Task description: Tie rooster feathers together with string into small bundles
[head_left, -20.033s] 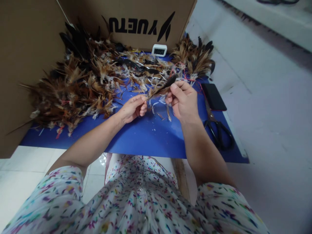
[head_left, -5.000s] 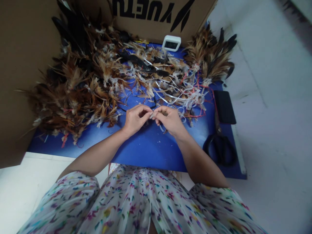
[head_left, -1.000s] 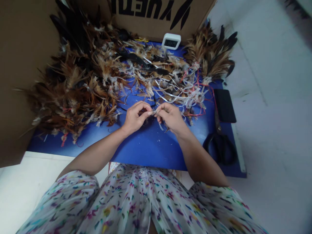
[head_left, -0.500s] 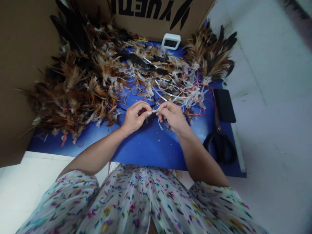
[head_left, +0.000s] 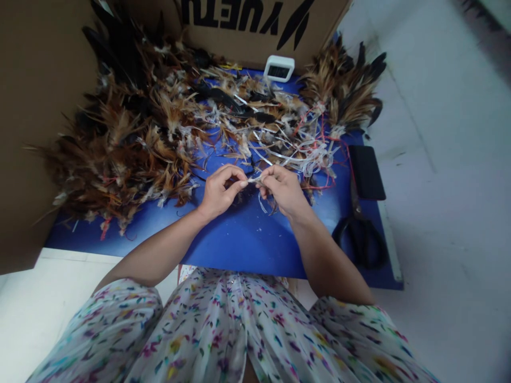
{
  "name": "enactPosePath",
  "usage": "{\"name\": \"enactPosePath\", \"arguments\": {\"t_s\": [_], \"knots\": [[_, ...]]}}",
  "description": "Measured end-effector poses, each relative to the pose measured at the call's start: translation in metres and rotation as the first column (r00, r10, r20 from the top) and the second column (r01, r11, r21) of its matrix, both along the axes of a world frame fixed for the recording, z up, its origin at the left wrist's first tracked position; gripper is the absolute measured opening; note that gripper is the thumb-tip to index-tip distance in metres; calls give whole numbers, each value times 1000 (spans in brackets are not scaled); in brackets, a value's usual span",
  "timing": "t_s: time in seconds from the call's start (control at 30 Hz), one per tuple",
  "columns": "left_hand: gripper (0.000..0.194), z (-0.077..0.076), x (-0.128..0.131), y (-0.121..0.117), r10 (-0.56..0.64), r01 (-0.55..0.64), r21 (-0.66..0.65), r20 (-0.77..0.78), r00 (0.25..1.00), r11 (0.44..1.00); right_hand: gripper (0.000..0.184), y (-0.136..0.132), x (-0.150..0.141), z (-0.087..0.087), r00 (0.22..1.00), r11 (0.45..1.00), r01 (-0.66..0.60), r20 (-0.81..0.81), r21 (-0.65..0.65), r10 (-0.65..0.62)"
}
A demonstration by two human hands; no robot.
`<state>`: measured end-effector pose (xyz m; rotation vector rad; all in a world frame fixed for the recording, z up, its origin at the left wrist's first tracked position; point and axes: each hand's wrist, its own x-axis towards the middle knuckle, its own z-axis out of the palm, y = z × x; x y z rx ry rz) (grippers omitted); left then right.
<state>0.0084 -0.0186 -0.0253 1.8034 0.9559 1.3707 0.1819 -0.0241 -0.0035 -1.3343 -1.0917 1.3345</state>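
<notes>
My left hand (head_left: 225, 190) is closed in a pinch of thumb and fingertips on one end of a small feather (head_left: 253, 180) with a pale, fluffy shaft. Facing it, my right hand (head_left: 281, 187) grips the other end with bent fingers. Only a short whitish stretch shows between the two hands. Below the right fingers hang a thin white strand (head_left: 262, 205) and a brown tip; where they join is hidden. Both hands are just above the blue tabletop (head_left: 239, 239), in front of loose feathers (head_left: 239, 127).
A large heap of brown feathers (head_left: 131, 143) lies left. A feather bundle (head_left: 339, 90), tangled white ribbon (head_left: 315, 151) and red string are at right. Black scissors (head_left: 361, 239) lie near a dark phone (head_left: 367, 171). A white digital timer (head_left: 278, 68) stands before a cardboard box (head_left: 239, 37).
Both hands keep nearly the same place and pinch. The right fingers shift slightly, and a little more of the pale shaft shows between them.
</notes>
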Motion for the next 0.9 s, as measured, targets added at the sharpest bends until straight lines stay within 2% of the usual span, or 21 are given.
{"name": "enactPosePath", "arguments": {"t_s": [0.17,0.33,0.57,0.7,0.8,0.9], "knots": [[24,-3,0,0,-47,46,-14,-67,997,999,6,-1,-1,-2,997,999,-53,61,9,53],[21,-5,-2,1,-51,83,146,-211,976,986,5,-2,-2,-5,993,995,-96,62,-4,96],[17,-6,-3,3,4,45,205,-233,972,978,7,-3,-2,-1,987,989,-143,-73,-24,141],[12,-7,-3,3,-4,64,261,-224,975,963,9,-4,-2,0,987,989,-144,-74,-42,141],[12,-6,-3,4,2,43,217,-204,979,975,13,-4,-2,0,989,989,-140,-66,-57,136],[16,-4,-3,6,31,-18,87,-151,988,996,20,-2,-2,0,992,994,-101,-77,-45,97]]}}
